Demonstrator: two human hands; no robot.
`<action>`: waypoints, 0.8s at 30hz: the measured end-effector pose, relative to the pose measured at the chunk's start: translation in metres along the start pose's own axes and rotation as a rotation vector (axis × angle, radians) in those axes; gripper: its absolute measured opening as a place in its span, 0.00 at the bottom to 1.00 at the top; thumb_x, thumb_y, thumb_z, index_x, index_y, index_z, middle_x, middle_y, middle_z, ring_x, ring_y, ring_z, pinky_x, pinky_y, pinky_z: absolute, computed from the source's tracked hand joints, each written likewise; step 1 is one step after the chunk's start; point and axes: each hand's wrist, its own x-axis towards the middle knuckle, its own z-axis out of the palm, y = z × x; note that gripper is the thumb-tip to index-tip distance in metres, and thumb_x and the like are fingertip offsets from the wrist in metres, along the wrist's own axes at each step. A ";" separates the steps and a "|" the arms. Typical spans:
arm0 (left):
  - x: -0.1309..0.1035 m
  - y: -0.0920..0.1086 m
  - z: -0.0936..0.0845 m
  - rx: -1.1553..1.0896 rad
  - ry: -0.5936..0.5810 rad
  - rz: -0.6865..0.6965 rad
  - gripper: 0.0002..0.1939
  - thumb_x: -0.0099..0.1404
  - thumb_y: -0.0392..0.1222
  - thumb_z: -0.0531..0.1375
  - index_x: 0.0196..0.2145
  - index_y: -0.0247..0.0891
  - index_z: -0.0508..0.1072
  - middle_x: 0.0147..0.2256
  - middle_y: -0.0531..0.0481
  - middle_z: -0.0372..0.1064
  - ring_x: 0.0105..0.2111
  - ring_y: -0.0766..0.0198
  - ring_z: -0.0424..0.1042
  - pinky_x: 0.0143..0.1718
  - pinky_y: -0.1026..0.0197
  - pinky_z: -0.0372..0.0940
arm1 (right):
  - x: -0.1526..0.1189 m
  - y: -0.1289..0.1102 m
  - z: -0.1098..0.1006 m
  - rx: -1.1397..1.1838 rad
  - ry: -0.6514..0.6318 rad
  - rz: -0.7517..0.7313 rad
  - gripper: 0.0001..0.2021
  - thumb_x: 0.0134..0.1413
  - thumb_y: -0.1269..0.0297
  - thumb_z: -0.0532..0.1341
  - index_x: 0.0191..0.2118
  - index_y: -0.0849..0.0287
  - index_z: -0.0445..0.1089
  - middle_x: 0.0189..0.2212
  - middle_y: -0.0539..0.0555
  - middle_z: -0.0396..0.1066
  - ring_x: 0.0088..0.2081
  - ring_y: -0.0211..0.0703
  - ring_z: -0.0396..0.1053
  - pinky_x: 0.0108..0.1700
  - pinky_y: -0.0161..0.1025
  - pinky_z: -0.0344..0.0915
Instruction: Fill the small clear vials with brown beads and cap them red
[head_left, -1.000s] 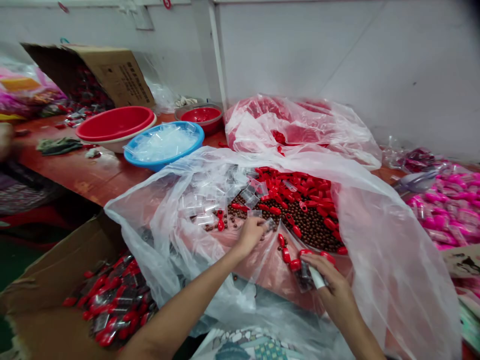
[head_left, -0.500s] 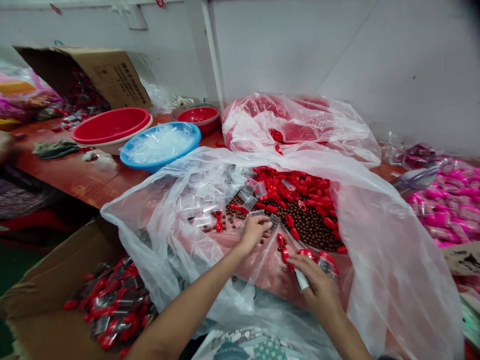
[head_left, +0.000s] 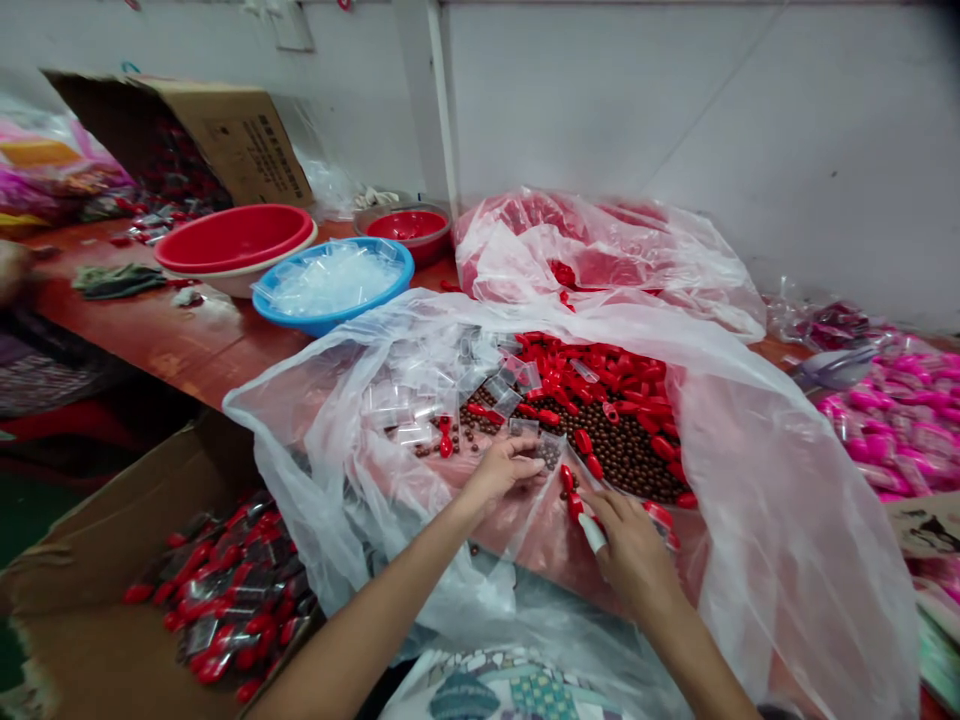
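My left hand (head_left: 504, 472) is closed with thumb and finger at the edge of a small clear plastic case (head_left: 551, 449); brown beads show through or behind it. My right hand (head_left: 631, 545) has its fingers stretched beside a red plastic cap (head_left: 574, 505), thumb apart, with a white wrap (head_left: 592, 533) on the thumb. Whether its fingertips touch the cap is hard to see. Ahead lie a heap of brown beads (head_left: 626, 455), a pile of red caps (head_left: 637, 375) and loose clear cases (head_left: 420, 385), all on a translucent plastic sheet (head_left: 750, 480).
A carton (head_left: 82, 560) of red-capped clear cases stands lower left. Behind are a blue basin (head_left: 300, 325) of clear pieces, a red basin (head_left: 232, 240) and a plastic bag (head_left: 697, 250) of red parts. Pink pieces (head_left: 915, 400) lie right. Another person's arm (head_left: 11, 270) shows far left.
The view has shifted slightly, moving the scene a little right. My right hand's fingertips have moved off the red cap to its right side. My left hand stays at the clear case.
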 end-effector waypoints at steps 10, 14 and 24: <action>-0.041 0.000 -0.016 0.053 -0.027 0.159 0.22 0.47 0.39 0.69 0.41 0.34 0.72 0.38 0.47 0.72 0.33 0.65 0.72 0.36 0.63 0.67 | 0.016 -0.007 0.005 -0.045 -0.082 -0.010 0.27 0.43 0.81 0.52 0.51 0.58 0.67 0.43 0.57 0.72 0.42 0.51 0.66 0.47 0.47 0.60; -0.051 -0.004 -0.018 0.061 -0.010 0.137 0.21 0.49 0.42 0.68 0.40 0.34 0.72 0.38 0.47 0.73 0.33 0.65 0.72 0.38 0.62 0.66 | 0.015 0.000 0.004 0.357 0.011 0.195 0.20 0.52 0.72 0.52 0.51 0.55 0.67 0.47 0.56 0.70 0.47 0.49 0.66 0.49 0.47 0.61; -0.061 -0.025 -0.002 0.112 -0.108 0.158 0.20 0.51 0.43 0.66 0.42 0.34 0.72 0.39 0.44 0.72 0.37 0.61 0.71 0.40 0.61 0.65 | 0.019 -0.030 -0.011 1.345 -0.100 0.551 0.25 0.43 0.57 0.67 0.49 0.56 0.69 0.42 0.56 0.73 0.38 0.46 0.71 0.38 0.39 0.66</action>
